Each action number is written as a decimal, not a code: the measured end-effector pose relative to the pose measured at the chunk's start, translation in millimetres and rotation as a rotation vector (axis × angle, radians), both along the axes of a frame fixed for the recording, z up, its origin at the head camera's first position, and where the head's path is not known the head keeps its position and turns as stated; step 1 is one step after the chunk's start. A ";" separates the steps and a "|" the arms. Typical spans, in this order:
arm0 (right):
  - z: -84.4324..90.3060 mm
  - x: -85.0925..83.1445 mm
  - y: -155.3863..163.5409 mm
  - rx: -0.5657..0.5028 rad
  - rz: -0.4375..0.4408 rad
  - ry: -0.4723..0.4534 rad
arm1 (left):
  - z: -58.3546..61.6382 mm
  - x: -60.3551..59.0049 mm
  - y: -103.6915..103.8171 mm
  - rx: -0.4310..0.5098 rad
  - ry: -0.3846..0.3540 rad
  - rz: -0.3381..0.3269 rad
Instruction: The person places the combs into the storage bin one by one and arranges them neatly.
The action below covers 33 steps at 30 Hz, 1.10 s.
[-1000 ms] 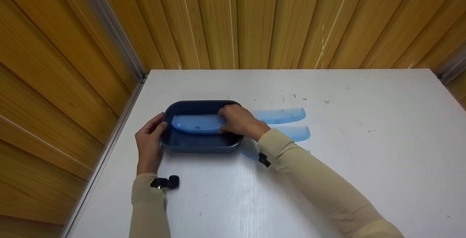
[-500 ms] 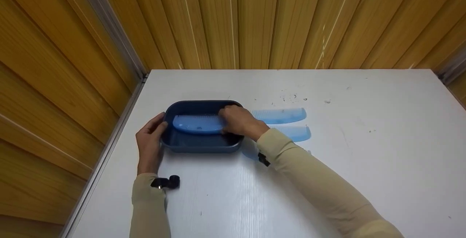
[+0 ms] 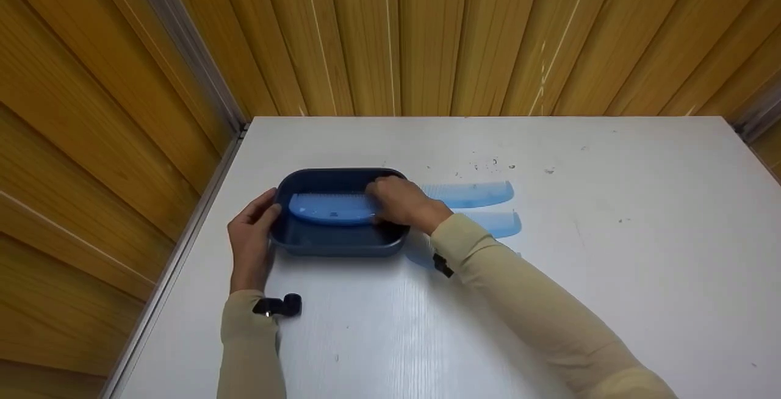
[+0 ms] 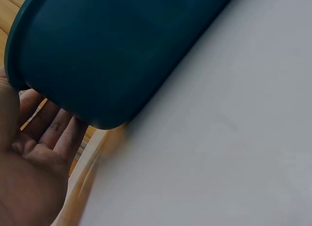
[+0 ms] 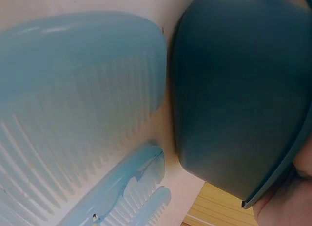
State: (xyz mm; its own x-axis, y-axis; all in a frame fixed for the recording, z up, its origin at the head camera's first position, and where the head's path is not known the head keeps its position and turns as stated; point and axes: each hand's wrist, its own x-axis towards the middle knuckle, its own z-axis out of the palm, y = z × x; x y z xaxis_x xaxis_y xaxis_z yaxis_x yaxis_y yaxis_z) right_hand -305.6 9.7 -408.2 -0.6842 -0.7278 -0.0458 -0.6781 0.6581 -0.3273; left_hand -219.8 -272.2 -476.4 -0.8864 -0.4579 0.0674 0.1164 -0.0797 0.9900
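Observation:
A dark blue rectangular tray (image 3: 337,246) sits on the white table (image 3: 549,277) at left of centre. My right hand (image 3: 399,202) reaches over the tray's right end and grips a light blue comb (image 3: 329,208) lying across its inside. My left hand (image 3: 251,234) holds the tray's left wall, thumb at the rim. In the left wrist view the tray's outer wall (image 4: 112,50) fills the top and my palm (image 4: 29,177) lies against it. The right wrist view shows the tray's outside (image 5: 239,94) close up.
Two more light blue combs (image 3: 473,193) (image 3: 497,223) lie on the table just right of the tray; another comb end shows under my right forearm. The right wrist view shows them (image 5: 73,104) close beside the tray. Wooden panel walls enclose the table at back and left.
The comb in my right hand has shifted very slightly toward the tray's far side. Both hands otherwise stay in place.

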 end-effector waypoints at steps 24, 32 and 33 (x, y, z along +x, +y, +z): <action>3.2 -1.1 7.7 -0.074 -0.006 -0.061 | 4.0 3.3 0.3 -0.030 -0.046 -0.023; 18.6 3.5 32.1 -0.295 -0.029 -0.145 | 2.1 0.9 -2.5 -0.077 -0.078 -0.016; 20.5 4.6 35.9 -0.315 -0.029 -0.142 | 1.9 0.8 -2.7 -0.076 -0.081 -0.017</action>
State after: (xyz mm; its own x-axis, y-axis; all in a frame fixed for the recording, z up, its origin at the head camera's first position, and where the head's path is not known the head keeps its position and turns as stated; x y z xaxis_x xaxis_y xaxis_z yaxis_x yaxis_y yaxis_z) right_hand -301.0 45.6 -387.7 -0.7081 -0.7014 0.0816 -0.5935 0.5285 -0.6069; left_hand -219.0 -274.9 -474.5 -0.8980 -0.4390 0.0294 0.0354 -0.0054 0.9994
